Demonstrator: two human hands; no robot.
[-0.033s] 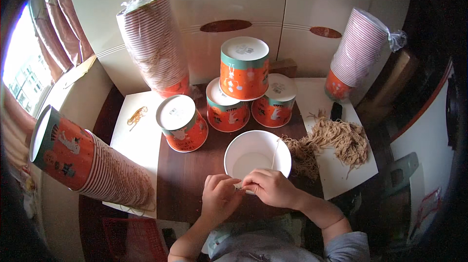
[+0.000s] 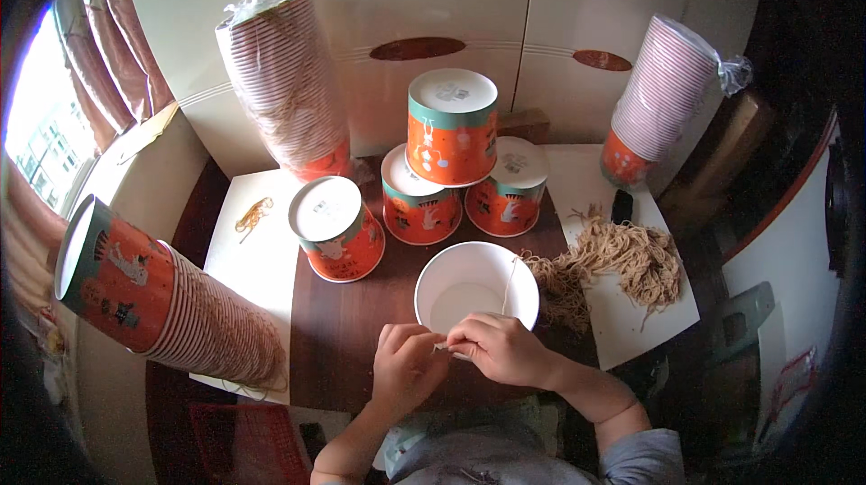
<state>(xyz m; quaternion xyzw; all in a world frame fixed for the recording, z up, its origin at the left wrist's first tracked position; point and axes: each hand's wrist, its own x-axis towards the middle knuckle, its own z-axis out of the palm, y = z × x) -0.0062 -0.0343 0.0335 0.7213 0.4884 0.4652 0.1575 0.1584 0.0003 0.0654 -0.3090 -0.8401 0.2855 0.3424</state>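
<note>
A paper bucket [image 2: 437, 273] with a white inside stands upright in front of me, its mouth facing up. A thin tan string [image 2: 509, 291] comes over its far right rim and runs down inside toward my right hand. At the near rim my left hand [image 2: 408, 360] and my right hand [image 2: 496, 347] meet, fingertips pinched together. A small pale bit of string shows between them; the exact grip is hidden by the fingers. Right of the bucket lies a tangled heap of tan string [image 2: 631, 259], its strands reaching the bucket's side.
Behind stand upturned orange-and-green buckets: a single bucket [image 2: 338, 237] and a pyramid topped by another bucket [image 2: 451, 138]. Tall nested stacks rise at back left [image 2: 284, 79] and back right [image 2: 663, 88]; another stack [image 2: 171, 295] leans at left. A yellowish string bundle [image 2: 254, 217] lies on white board.
</note>
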